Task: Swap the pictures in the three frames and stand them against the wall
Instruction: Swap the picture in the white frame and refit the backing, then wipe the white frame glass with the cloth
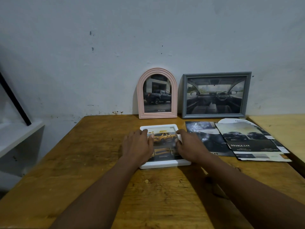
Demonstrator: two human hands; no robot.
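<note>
A white frame lies flat in the middle of the wooden table, with a picture of a yellow car in it. My left hand rests on the frame's left side, thumb on the picture. My right hand lies on its right side, fingertips at the frame's edge. A pink arched frame with a dark pickup picture and a grey frame with a car interior picture both stand against the wall.
Two loose car pictures lie overlapping on the table to the right of the white frame. A lighter second table adjoins at the right. A white shelf stands at the left.
</note>
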